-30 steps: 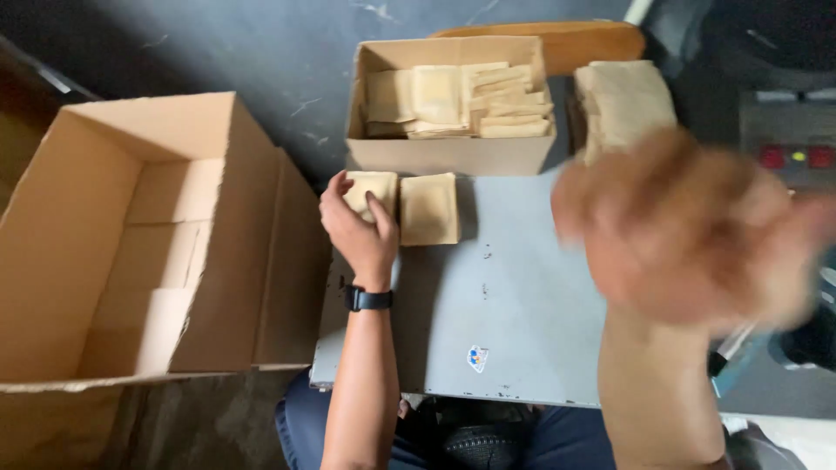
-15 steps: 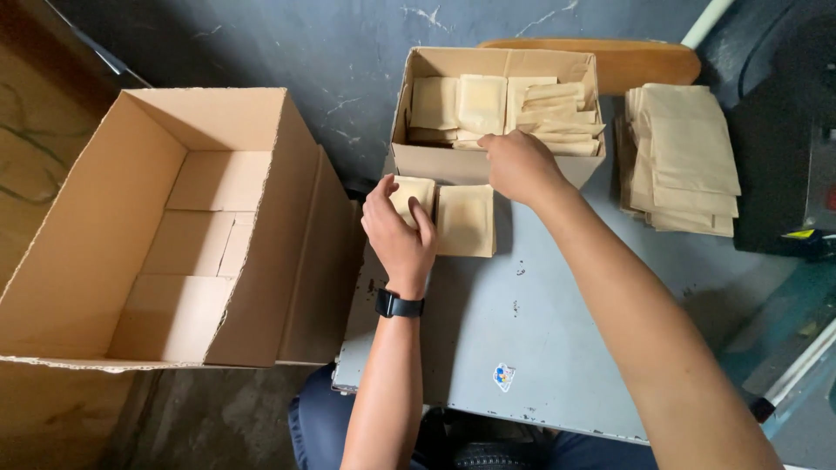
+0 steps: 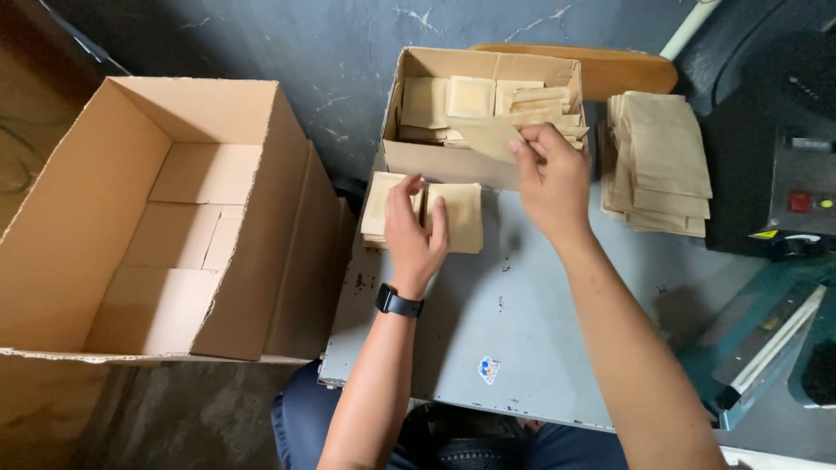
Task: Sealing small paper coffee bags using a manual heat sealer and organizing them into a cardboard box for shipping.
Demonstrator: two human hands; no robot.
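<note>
I am working at a grey bench [image 3: 522, 348] whose surface is scuffed and carries one small sticker [image 3: 488, 369]. Nearest to me, my left hand [image 3: 414, 233], with a black watch [image 3: 398, 303] on the wrist, is resting on two short stacks of flat, square brown paper packets [image 3: 460, 215] lying side by side on the bench; its fingers are spreading loosely over the seam between them, pressing rather than gripping. Just beyond, my right hand [image 3: 550, 178] is reaching over the rim of a small open cardboard box [image 3: 435, 161], and its grip is pinching one flat brown packet [image 3: 484, 135] between thumb and fingers, holding it half inside the box. That box is holding more of the same packets, some lying flat and some leaning in a loose pile; I cannot count them exactly. To my right, one taller stack of larger brown paper bags [image 3: 662, 161] is sitting on the bench. To my left, one big cardboard box [image 3: 244, 252] is standing open, with a few flat cardboard pieces lying at its bottom.
</note>
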